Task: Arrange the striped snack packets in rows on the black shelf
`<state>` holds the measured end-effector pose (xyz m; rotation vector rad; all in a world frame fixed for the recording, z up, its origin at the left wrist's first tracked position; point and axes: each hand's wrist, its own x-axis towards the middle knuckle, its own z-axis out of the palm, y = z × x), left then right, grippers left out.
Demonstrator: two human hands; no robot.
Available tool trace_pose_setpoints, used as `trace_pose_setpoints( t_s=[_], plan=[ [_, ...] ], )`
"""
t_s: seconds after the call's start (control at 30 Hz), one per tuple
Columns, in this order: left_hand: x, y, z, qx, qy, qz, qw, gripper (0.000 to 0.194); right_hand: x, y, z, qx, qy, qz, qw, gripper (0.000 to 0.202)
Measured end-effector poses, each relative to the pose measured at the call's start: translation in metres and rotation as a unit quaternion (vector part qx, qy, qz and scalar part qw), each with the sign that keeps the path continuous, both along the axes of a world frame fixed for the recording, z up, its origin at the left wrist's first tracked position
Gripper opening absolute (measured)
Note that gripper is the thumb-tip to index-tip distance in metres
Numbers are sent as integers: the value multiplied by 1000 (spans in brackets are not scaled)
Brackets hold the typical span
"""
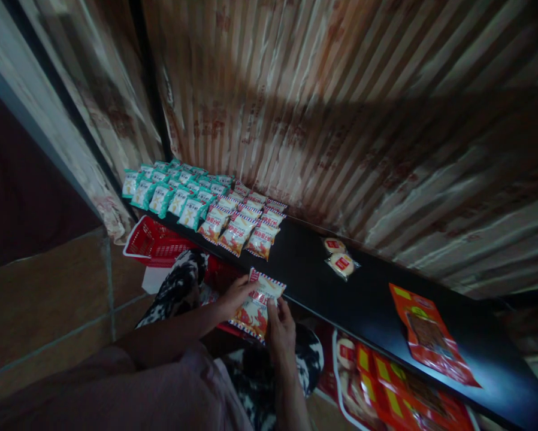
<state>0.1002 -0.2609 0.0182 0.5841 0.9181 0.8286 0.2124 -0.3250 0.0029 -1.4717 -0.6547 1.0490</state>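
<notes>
Between my two hands is a snack bag [256, 308], white and orange with a striped top edge, held in front of the shelf's edge above my lap. My left hand [238, 297] grips its upper left side. On the right side, my right hand [280, 322] closes on the bag with thumb in front. Just beyond, matching orange-and-white snack bags [237, 232] stand in rows on the black shelf [305, 254]. Left of them, several rows of green snack bags [161, 196] are set close together.
Two round packaged cakes [342, 264] lie mid-shelf, and a large orange packet [431, 335] lies further right. Below the shelf are a red basket [156, 242] at left and a white-rimmed basket [339, 383] holding orange packets at right. Corrugated sheeting [296, 102] rises behind the shelf.
</notes>
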Motion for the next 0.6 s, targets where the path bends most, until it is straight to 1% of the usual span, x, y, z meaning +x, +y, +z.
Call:
trace_pose_setpoints(
  t_s=[0.1, 0.2, 0.3, 0.37, 0.47, 0.6],
  plan=[
    [-4, 2, -1, 5, -8, -5, 1000, 47, -6, 6, 6, -17, 70, -2, 997, 68],
    [-6, 4, 0, 6, 0, -6, 1000, 48, -8, 10, 10, -20, 81, -8, 996, 66],
    [-7, 5, 1, 9, 17, 0, 1000, 47, -9, 13, 10, -28, 88, -1, 996, 69],
    [-6, 7, 1, 17, 32, 7, 999, 46, -10, 13, 7, -27, 81, -1, 996, 71],
    [-5, 7, -1, 33, 53, 9, 998, 45, -8, 12, 1, -16, 35, -5, 999, 65],
    [-7, 6, -5, 78, 77, -31, 993, 45, -3, 11, -3, -2, -11, 11, 1000, 58]
  ],
)
